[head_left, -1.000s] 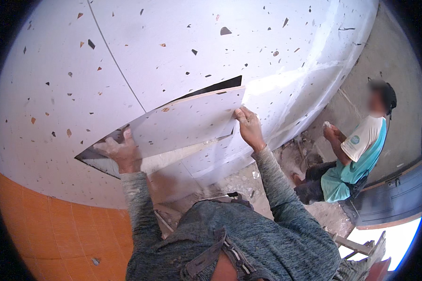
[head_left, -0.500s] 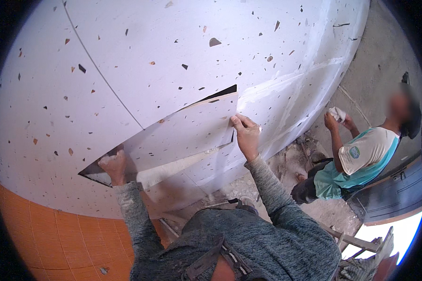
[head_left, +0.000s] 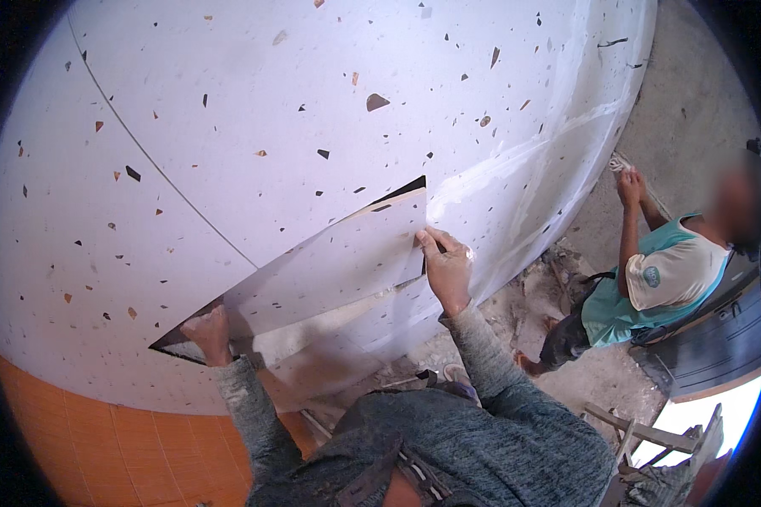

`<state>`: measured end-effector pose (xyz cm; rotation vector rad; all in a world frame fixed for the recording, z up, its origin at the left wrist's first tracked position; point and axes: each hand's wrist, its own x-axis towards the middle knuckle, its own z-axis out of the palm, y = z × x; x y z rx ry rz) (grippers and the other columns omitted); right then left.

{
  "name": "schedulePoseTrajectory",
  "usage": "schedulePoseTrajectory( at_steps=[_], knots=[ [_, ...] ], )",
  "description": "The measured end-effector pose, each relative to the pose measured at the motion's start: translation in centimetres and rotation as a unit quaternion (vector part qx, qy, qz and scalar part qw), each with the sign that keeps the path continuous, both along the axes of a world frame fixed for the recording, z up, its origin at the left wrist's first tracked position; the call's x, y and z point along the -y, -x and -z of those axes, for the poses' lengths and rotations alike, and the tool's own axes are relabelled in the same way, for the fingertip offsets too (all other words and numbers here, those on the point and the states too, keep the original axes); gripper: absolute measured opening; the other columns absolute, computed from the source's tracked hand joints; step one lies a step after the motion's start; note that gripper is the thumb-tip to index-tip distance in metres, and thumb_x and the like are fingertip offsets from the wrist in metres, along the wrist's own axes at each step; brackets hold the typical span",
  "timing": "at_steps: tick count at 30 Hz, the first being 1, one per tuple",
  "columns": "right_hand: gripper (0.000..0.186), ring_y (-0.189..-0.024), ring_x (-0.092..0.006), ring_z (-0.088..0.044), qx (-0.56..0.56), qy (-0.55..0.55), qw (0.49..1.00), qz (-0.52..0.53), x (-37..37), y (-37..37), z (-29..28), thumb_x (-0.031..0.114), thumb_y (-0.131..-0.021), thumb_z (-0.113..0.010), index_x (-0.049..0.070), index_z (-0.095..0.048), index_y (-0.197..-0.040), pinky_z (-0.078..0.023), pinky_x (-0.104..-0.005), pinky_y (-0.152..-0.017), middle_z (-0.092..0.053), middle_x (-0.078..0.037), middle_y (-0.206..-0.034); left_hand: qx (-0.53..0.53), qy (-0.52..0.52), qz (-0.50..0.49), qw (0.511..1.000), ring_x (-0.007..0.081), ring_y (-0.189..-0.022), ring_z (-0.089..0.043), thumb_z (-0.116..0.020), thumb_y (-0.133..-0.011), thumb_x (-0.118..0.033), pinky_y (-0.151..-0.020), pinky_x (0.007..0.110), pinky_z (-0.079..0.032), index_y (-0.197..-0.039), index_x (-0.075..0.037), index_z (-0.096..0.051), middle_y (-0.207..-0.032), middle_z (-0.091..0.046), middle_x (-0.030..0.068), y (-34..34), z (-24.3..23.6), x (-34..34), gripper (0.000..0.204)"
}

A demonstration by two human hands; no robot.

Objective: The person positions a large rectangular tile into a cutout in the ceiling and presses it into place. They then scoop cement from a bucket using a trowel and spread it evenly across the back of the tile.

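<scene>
A long white tile (head_left: 330,258) with dark and tan terrazzo flecks sits tilted in a gap in a wall of matching pattern. My right hand (head_left: 448,269) grips its right edge, thumb in front. At the tile's left end, my left hand (head_left: 208,333) has its fingers curled at the edge, partly hidden inside the opening. A dark wedge of the opening (head_left: 407,189) shows above the tile's upper right corner. Below the tile a strip of pale backing (head_left: 300,336) is exposed.
The speckled wall (head_left: 254,101) rises ahead, with white smears on its right side. Orange tiling (head_left: 135,448) lies at lower left. On the right a co-worker (head_left: 668,270) stands holding a whitish cloth-like thing (head_left: 620,162). Rubble (head_left: 558,262) and a wooden frame (head_left: 643,431) are nearby.
My view has shifted, so the wall and tile sit lower in the picture. Both hands keep their places on the tile. The co-worker's hands have come together and risen.
</scene>
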<state>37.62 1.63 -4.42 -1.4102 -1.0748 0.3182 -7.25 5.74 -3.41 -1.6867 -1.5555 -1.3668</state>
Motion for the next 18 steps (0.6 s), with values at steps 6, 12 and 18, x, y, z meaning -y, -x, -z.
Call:
schedulePoseTrajectory(
  at_steps=[6,12,18],
  knots=[
    [0.022,-0.077,-0.0311,-0.070,0.096,-0.034,0.995,0.020,0.1,-0.1,-0.9,0.022,-0.091,-0.068,0.002,-0.075,-0.097,-0.055,-0.0378,-0.073,-0.072,-0.016,-0.086,0.006,0.063,-0.036,0.997,0.0291,-0.089,-0.073,-0.077,-0.081,-0.013,-0.080,0.040,-0.055,-0.096,0.007,-0.072,-0.099,-0.075,0.0180,2.6,2.6,-0.9,0.026],
    [0.009,-0.072,-0.0267,-0.065,0.095,-0.045,0.994,0.015,-0.7,-0.8,-0.5,0.012,-0.091,-0.067,0.007,-0.075,-0.093,-0.052,-0.0356,-0.065,-0.070,-0.009,-0.083,0.034,-0.006,0.025,0.999,0.0306,-0.089,-0.073,-0.074,-0.084,-0.012,-0.079,0.039,-0.056,-0.097,0.006,-0.073,-0.098,-0.075,0.0174,-3.3,-1.7,0.5,0.022],
    [0.012,-0.063,-0.0259,-0.064,0.142,-0.107,0.983,0.041,-1.7,-1.0,0.3,0.017,-0.088,-0.072,0.006,-0.074,-0.086,-0.051,-0.0365,-0.060,-0.067,-0.012,-0.072,0.035,-0.009,-0.006,0.999,0.0315,-0.088,-0.073,-0.075,-0.084,-0.013,-0.077,0.040,-0.055,-0.097,0.006,-0.073,-0.098,-0.075,0.0179,-4.1,-2.5,0.5,0.023]
  ],
)
